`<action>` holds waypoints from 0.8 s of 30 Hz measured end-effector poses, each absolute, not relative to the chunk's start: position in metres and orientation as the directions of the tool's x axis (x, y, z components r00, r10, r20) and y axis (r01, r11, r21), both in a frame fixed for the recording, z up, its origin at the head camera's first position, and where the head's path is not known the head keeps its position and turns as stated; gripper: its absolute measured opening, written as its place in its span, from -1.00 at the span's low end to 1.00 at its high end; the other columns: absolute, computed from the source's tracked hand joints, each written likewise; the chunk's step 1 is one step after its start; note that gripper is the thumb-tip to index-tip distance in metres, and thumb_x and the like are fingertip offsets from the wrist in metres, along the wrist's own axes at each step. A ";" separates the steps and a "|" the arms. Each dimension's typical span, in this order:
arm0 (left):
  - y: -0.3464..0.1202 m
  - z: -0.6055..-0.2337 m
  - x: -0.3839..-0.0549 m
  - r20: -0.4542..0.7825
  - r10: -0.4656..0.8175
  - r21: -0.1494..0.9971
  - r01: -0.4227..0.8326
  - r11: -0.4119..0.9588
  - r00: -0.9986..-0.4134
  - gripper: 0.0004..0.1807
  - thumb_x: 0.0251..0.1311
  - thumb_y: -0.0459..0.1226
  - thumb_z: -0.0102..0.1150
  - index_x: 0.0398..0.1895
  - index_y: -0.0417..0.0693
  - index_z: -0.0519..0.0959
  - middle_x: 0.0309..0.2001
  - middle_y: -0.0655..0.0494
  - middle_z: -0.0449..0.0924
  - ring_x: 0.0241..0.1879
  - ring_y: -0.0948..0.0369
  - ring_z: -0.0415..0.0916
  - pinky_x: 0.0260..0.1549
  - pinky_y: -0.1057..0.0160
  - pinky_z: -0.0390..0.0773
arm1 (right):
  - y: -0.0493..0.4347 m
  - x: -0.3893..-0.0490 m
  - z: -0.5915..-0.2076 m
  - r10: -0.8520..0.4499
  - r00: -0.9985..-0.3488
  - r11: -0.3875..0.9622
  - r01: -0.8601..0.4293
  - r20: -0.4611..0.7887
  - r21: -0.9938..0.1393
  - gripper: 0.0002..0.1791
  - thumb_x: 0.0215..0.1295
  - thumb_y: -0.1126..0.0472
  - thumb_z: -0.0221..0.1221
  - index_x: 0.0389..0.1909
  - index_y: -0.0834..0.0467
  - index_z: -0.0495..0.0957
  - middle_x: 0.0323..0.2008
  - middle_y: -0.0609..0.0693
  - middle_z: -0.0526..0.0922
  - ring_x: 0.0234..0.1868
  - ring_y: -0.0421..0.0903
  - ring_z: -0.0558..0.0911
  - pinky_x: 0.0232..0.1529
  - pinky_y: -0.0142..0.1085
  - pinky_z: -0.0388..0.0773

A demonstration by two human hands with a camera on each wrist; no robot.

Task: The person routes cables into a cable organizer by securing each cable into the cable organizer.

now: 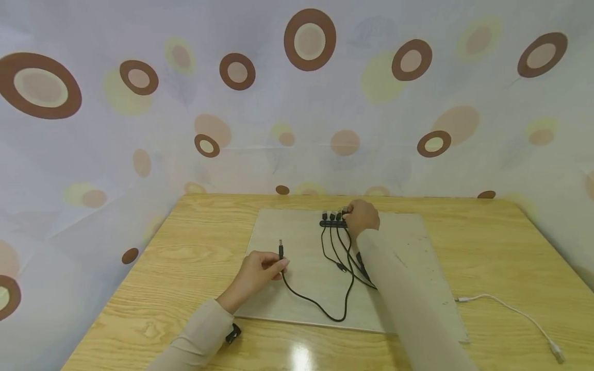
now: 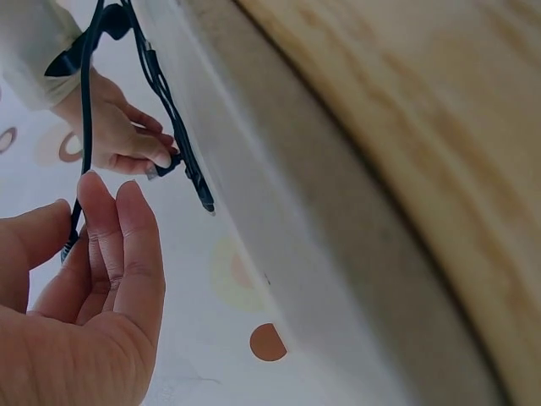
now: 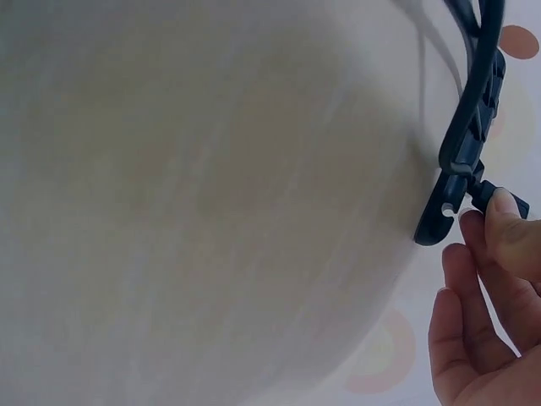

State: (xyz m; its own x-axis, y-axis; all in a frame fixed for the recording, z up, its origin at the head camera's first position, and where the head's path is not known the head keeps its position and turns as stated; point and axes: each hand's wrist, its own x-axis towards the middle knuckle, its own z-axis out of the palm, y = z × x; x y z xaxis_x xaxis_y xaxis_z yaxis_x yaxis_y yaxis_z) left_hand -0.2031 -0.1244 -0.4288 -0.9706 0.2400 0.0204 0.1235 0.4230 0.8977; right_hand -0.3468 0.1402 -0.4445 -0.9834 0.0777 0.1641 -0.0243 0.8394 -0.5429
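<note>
My left hand pinches a black cable just below its plug, which points up over the left part of the pale board. From there the cable loops down and back to a black cable holder strip. Several USB plugs stand in a row along the strip's far side. At the strip's right end, my right hand pinches one black USB plug between thumb and forefinger. In the right wrist view that plug's cable sits in the end of the strip.
The pale board lies on a wooden table. Other black cables trail from the strip, partly under my right sleeve. A white cable lies at the right. A patterned sheet hangs behind the table.
</note>
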 end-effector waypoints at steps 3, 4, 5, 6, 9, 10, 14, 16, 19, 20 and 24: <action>-0.125 -0.430 -0.203 0.023 0.242 0.899 0.126 0.419 -0.970 -0.67 0.30 -0.16 0.17 -0.29 -0.31 0.67 -0.36 -0.08 0.68 -0.42 0.23 0.64 -0.37 0.33 0.65 | 0.139 -0.347 -0.446 0.083 -0.983 0.830 -0.024 0.166 -0.557 -0.88 0.27 0.20 0.25 -0.37 0.16 0.56 -0.36 0.12 0.65 -0.28 0.10 0.63 -0.26 -0.06 0.58; -0.125 -0.430 -0.204 0.024 0.242 0.899 0.127 0.419 -0.970 -0.67 0.30 -0.16 0.17 -0.29 -0.31 0.67 -0.37 -0.08 0.68 -0.43 0.23 0.63 -0.37 0.32 0.65 | 0.139 -0.346 -0.446 0.089 -0.983 0.824 -0.019 0.162 -0.566 -0.89 0.27 0.21 0.25 -0.37 0.16 0.56 -0.35 0.12 0.65 -0.27 0.11 0.64 -0.26 -0.05 0.59; -0.125 -0.431 -0.204 0.025 0.242 0.899 0.127 0.419 -0.970 -0.68 0.30 -0.16 0.17 -0.29 -0.32 0.67 -0.37 -0.07 0.68 -0.44 0.23 0.63 -0.38 0.33 0.64 | 0.138 -0.346 -0.445 0.093 -0.983 0.819 -0.016 0.160 -0.574 -0.89 0.27 0.21 0.25 -0.37 0.17 0.57 -0.35 0.13 0.66 -0.27 0.11 0.64 -0.25 -0.05 0.59; -0.125 -0.431 -0.204 0.023 0.241 0.900 0.125 0.418 -0.970 -0.68 0.30 -0.17 0.17 -0.29 -0.31 0.67 -0.37 -0.05 0.68 -0.44 0.24 0.63 -0.38 0.33 0.64 | 0.137 -0.345 -0.444 0.094 -0.983 0.815 -0.015 0.158 -0.579 -0.89 0.26 0.22 0.25 -0.37 0.18 0.57 -0.35 0.14 0.66 -0.27 0.11 0.64 -0.26 -0.06 0.59; -0.125 -0.431 -0.203 0.019 0.239 0.899 0.122 0.420 -0.971 -0.70 0.29 -0.18 0.18 -0.29 -0.31 0.67 -0.38 -0.03 0.68 -0.46 0.24 0.63 -0.39 0.33 0.64 | 0.135 -0.343 -0.443 0.101 -0.983 0.806 -0.008 0.150 -0.592 -0.89 0.26 0.24 0.25 -0.41 0.18 0.55 -0.34 0.15 0.65 -0.30 0.10 0.63 -0.31 -0.09 0.57; -0.125 -0.432 -0.203 0.021 0.240 0.897 0.124 0.423 -0.971 -0.70 0.29 -0.18 0.18 -0.30 -0.30 0.67 -0.38 -0.02 0.68 -0.46 0.24 0.63 -0.39 0.33 0.64 | 0.135 -0.343 -0.443 0.099 -0.982 0.811 -0.013 0.158 -0.585 -0.87 0.26 0.24 0.25 -0.43 0.17 0.53 -0.36 0.15 0.65 -0.31 0.09 0.63 -0.33 -0.10 0.56; -0.124 -0.431 -0.205 0.022 0.242 0.898 0.125 0.422 -0.970 -0.69 0.30 -0.17 0.17 -0.30 -0.29 0.67 -0.37 -0.06 0.68 -0.45 0.20 0.64 -0.37 0.30 0.64 | 0.135 -0.344 -0.441 0.099 -0.976 0.828 -0.028 0.196 -0.561 -0.76 0.26 0.25 0.25 -0.54 0.14 0.43 -0.45 0.12 0.62 -0.41 0.06 0.60 -0.39 -0.14 0.46; -0.124 -0.430 -0.206 0.021 0.239 0.897 0.124 0.424 -0.971 -0.69 0.30 -0.16 0.17 -0.30 -0.29 0.67 -0.36 -0.07 0.68 -0.44 0.19 0.64 -0.36 0.28 0.65 | 0.135 -0.344 -0.440 0.099 -0.972 0.834 -0.034 0.211 -0.550 -0.73 0.25 0.25 0.26 -0.57 0.13 0.40 -0.48 0.11 0.61 -0.43 0.05 0.59 -0.39 -0.14 0.44; -0.125 -0.429 -0.206 0.011 0.237 0.897 0.114 0.427 -0.972 -0.69 0.29 -0.16 0.17 -0.29 -0.29 0.67 -0.36 -0.06 0.69 -0.44 0.19 0.64 -0.35 0.27 0.65 | 0.134 -0.345 -0.440 0.106 -0.972 0.834 -0.029 0.212 -0.552 -0.71 0.23 0.26 0.27 -0.60 0.13 0.38 -0.50 0.11 0.60 -0.44 0.04 0.57 -0.41 -0.14 0.43; -0.125 -0.429 -0.206 0.010 0.237 0.896 0.114 0.430 -0.971 -0.68 0.29 -0.16 0.17 -0.29 -0.29 0.67 -0.36 -0.06 0.69 -0.44 0.18 0.64 -0.35 0.27 0.65 | 0.134 -0.345 -0.440 0.105 -0.972 0.836 -0.028 0.210 -0.548 -0.70 0.23 0.26 0.27 -0.60 0.14 0.37 -0.51 0.11 0.59 -0.45 0.04 0.56 -0.42 -0.15 0.42; -0.125 -0.428 -0.205 -0.001 0.233 0.892 0.105 0.439 -0.972 -0.69 0.29 -0.16 0.18 -0.29 -0.29 0.68 -0.35 -0.08 0.69 -0.43 0.16 0.65 -0.35 0.25 0.65 | 0.134 -0.346 -0.444 0.111 -0.974 0.832 -0.019 0.200 -0.554 -0.72 0.23 0.26 0.28 -0.59 0.15 0.41 -0.49 0.13 0.61 -0.44 0.04 0.57 -0.42 -0.15 0.44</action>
